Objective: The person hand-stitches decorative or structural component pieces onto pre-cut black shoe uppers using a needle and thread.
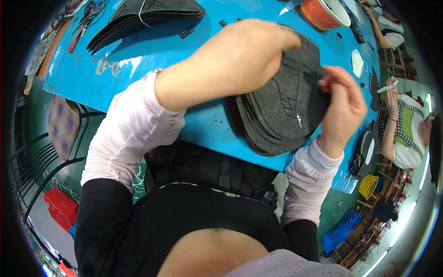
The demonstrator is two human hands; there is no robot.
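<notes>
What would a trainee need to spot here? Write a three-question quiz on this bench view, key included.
1. True or false: the stack of dark grey felt pieces lies on a red table.
2. Which hand rests on top of that stack? A) the left hand B) the right hand C) neither
3. Fill in: the orange bowl at the far edge has a ____ inside.

Key
1. False: the table is blue.
2. A. The left hand lies over the top of the stack, while the right hand pinches the top piece's right edge; what its grip closes on is hidden.
3. White.
</notes>
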